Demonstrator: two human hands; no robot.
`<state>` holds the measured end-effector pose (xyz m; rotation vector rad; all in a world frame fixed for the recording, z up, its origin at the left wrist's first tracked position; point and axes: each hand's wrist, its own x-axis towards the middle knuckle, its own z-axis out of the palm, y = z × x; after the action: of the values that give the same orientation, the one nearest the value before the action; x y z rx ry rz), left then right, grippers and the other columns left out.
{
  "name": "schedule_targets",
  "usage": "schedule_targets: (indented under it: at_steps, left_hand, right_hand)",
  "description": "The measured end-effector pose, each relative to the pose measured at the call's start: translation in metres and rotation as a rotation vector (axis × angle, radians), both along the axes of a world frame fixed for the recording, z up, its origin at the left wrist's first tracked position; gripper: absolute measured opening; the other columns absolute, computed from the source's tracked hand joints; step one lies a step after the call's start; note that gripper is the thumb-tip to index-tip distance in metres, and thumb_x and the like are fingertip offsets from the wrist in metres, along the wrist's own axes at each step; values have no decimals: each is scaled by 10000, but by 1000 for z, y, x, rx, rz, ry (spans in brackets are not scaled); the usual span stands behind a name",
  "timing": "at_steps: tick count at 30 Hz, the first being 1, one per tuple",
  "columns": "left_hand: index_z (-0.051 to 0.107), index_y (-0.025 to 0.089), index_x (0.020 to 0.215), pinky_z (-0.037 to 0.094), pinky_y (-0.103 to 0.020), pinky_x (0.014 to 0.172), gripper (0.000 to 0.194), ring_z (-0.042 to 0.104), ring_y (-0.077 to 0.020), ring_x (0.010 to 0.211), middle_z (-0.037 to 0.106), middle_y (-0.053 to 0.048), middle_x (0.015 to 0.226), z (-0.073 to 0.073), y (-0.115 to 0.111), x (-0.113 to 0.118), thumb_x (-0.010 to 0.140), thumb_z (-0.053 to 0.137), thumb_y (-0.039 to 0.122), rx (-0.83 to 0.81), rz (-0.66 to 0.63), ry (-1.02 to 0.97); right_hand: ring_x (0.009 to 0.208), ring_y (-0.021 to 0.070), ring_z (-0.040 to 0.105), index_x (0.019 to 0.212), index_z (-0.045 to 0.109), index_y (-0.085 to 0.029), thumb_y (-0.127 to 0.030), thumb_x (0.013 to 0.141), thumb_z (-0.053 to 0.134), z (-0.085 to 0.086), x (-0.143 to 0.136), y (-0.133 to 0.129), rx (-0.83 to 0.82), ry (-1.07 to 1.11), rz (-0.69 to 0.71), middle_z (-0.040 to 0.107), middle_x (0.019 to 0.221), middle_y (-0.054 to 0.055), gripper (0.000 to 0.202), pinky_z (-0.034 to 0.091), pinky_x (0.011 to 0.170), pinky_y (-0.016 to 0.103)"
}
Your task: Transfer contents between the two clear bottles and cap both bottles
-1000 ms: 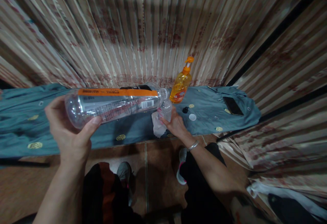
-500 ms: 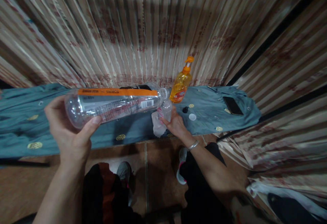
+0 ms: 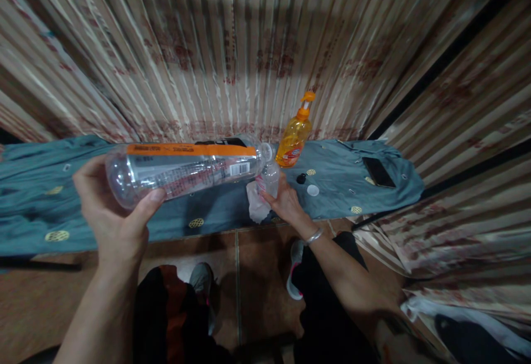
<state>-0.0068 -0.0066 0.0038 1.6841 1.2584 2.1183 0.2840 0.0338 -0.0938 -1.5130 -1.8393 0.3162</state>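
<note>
My left hand [image 3: 120, 209] is closed around the base of a large clear plastic bottle [image 3: 186, 173] with an orange and grey label. The bottle lies nearly level in the air, its uncapped neck pointing right. Right at its mouth is the top of a small clear bottle [image 3: 270, 178], which my right hand [image 3: 286, 201] grips upright. Whether the two necks touch, I cannot tell. A crumpled whitish tissue or wrapper [image 3: 258, 203] is beside the small bottle, partly behind my right thumb. Any liquid inside the large bottle is hard to make out.
An orange pump bottle [image 3: 293, 140] stands behind my right hand on the blue-green cloth [image 3: 340, 159]. To its right lie a small black cap [image 3: 301, 178], a white disc [image 3: 312, 190] and a dark phone [image 3: 378, 172]. A pleated curtain [image 3: 257, 48] hangs behind.
</note>
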Motion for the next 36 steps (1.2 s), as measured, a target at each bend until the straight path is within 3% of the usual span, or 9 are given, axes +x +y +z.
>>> schedule_targets:
  at_steps: [21,36]
  left_hand:
    - [580,214,1211,417,-366,965,776,590,-209,1122,619,-38,1203,-3,2,-3,483,837,285,42,-46,-4]
    - [565,176,1206,414,-417,970,823,583,-231,1102,605,-60,1179,-1,2,-3,455,843,368,15,-6,-8]
  right_hand:
    - [1011,301,685,1342,354,-89,-373,830,658,-1,1,1,17,7,13,688,1109,192,660,540,840,377]
    - [980,299,695,1363,338,-95,-351,821,670,0,0,0,-5,-10,4,696,1101,181,685,543,831,377]
